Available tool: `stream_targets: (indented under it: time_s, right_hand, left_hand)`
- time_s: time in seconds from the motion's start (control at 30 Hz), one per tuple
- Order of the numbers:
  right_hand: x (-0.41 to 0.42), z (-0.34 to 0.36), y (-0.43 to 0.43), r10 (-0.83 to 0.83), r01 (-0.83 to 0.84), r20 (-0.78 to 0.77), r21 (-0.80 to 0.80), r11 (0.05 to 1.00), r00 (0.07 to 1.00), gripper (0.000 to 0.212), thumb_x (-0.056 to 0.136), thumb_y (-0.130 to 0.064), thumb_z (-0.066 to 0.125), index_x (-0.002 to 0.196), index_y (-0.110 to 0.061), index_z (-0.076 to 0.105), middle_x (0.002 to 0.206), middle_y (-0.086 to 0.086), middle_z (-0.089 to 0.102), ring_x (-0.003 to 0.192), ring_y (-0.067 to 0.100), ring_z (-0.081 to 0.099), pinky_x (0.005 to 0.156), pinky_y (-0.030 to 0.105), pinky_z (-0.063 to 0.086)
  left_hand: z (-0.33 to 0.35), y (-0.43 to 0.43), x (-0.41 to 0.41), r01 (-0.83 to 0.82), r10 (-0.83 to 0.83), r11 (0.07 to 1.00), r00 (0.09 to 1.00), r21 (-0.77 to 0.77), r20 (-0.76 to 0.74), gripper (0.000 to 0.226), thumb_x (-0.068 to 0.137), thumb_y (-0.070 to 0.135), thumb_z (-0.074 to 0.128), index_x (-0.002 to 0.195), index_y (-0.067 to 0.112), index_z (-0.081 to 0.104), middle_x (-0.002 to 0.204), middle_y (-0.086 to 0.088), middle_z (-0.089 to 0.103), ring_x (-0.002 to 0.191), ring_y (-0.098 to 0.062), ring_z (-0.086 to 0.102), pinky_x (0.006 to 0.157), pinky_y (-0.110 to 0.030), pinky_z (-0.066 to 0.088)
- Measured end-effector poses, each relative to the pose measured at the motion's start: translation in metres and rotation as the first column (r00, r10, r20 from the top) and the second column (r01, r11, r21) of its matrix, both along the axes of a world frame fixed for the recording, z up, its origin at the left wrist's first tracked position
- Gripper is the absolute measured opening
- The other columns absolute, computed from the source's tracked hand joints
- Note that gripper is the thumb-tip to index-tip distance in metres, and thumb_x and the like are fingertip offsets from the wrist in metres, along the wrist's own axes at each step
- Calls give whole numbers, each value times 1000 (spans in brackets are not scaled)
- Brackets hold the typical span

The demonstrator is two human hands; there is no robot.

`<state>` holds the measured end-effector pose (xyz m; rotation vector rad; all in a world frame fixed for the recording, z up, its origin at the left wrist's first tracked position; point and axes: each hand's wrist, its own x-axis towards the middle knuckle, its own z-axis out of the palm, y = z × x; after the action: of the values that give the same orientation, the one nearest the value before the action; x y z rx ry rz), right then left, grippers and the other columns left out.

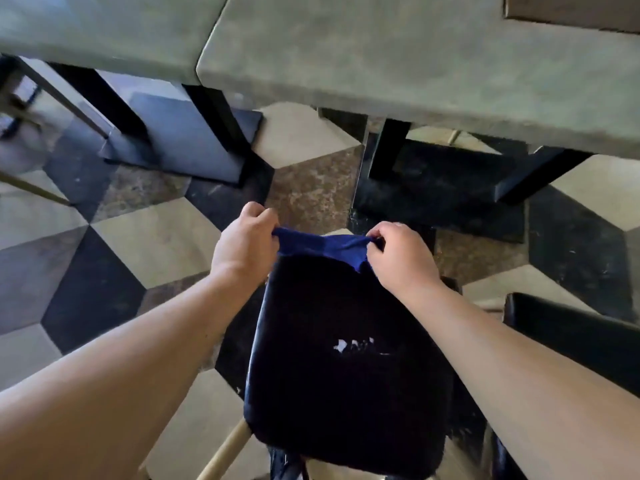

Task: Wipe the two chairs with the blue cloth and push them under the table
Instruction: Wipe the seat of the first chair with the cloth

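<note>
A blue cloth is stretched between both hands over the far edge of a black padded chair seat. My left hand pinches the cloth's left end and my right hand pinches its right end. The seat has a small torn patch showing white near its middle. A second black chair shows only partly at the right edge. The grey-green table spans the top of the view, and both chairs stand out from under it.
Black table legs and flat base plates stand on the patterned tile floor ahead of the chair. A second table top adjoins at the left. Light wooden chair legs show below the seat.
</note>
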<state>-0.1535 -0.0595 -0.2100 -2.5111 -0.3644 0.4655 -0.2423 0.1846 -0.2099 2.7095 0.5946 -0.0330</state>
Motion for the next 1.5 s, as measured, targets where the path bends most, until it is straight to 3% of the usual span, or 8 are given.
stream_targets:
  time_s: [0.23, 0.3, 0.37, 0.47, 0.57, 0.7, 1.17, 1.5]
  right_hand:
    - [-59, -92, 10, 406, -395, -19, -275, 876, 914, 24, 87, -41, 59, 95, -22, 72, 99, 1, 65, 100, 28, 56, 84, 42, 50]
    - [-68, -105, 20, 436, -417, 16, -262, 870, 900, 30, 86, -46, 57, 98, -22, 70, 101, 3, 64, 100, 30, 56, 85, 46, 50]
    - [-72, -118, 37, 442, -423, 62, -205, 883, 895, 40, 91, -41, 58, 126, -23, 66, 125, 9, 63, 118, 34, 54, 97, 52, 48]
    - [-73, -139, 72, 530, -516, 64, -162, 841, 845, 62, 102, -40, 50, 160, -32, 31, 167, 11, 30, 153, 39, 23, 124, 58, 19]
    - [-71, -161, 104, 589, -569, 48, -206, 796, 806, 68, 106, -49, 36, 164, -37, 3, 175, 5, 3, 158, 37, -2, 126, 60, 0]
    - [-75, -190, 116, 592, -565, 11, -281, 775, 806, 65, 108, -52, 20, 164, -34, -8, 174, 3, -8, 157, 36, -16, 123, 63, -8]
    - [-41, -205, -7, 476, -433, 54, -334, 837, 878, 65, 106, -54, 22, 165, -31, 8, 175, -2, 1, 160, 28, -5, 127, 51, -7]
    - [-49, -203, -130, 73, -44, 46, -464, 885, 996, 64, 104, -57, 9, 163, -38, -7, 174, -4, -9, 158, 20, -16, 127, 48, -11]
  left_hand:
    - [-107, -16, -69, -110, 92, 991, 972, -75, -218, 21, 93, 21, 65, 114, 19, 65, 120, -6, 56, 108, -36, 55, 77, -44, 49]
    - [-126, -28, -90, -223, 181, 969, 936, -110, -302, 45, 95, 35, 68, 136, 22, 57, 139, -8, 52, 120, -40, 54, 90, -49, 51]
    - [-139, -46, -110, -340, 269, 926, 898, -161, -348, 77, 93, 51, 68, 158, 27, 35, 164, -3, 36, 132, -37, 51, 101, -49, 48]
    - [-156, -76, -137, -385, 304, 905, 882, -180, -360, 103, 88, 72, 60, 168, 31, 10, 176, 1, 13, 147, -32, 39, 115, -48, 38]
    - [-171, -94, -152, -382, 307, 916, 865, -124, -396, 109, 84, 87, 41, 168, 30, 1, 178, 1, -2, 158, -28, 18, 126, -52, 23]
    - [-190, -96, -158, -326, 293, 945, 877, -24, -381, 110, 83, 92, 22, 168, 28, -3, 177, 0, -9, 157, -29, 16, 125, -52, 23]
    - [-205, -107, -161, -328, 327, 944, 898, 50, -295, 104, 86, 82, 36, 167, 22, 13, 176, -7, 10, 144, -40, 35, 112, -57, 37]
    - [-205, -104, -163, -315, 306, 949, 897, 23, -321, 102, 88, 85, 29, 167, 28, -2, 177, -1, -4, 148, -35, 27, 114, -55, 35]
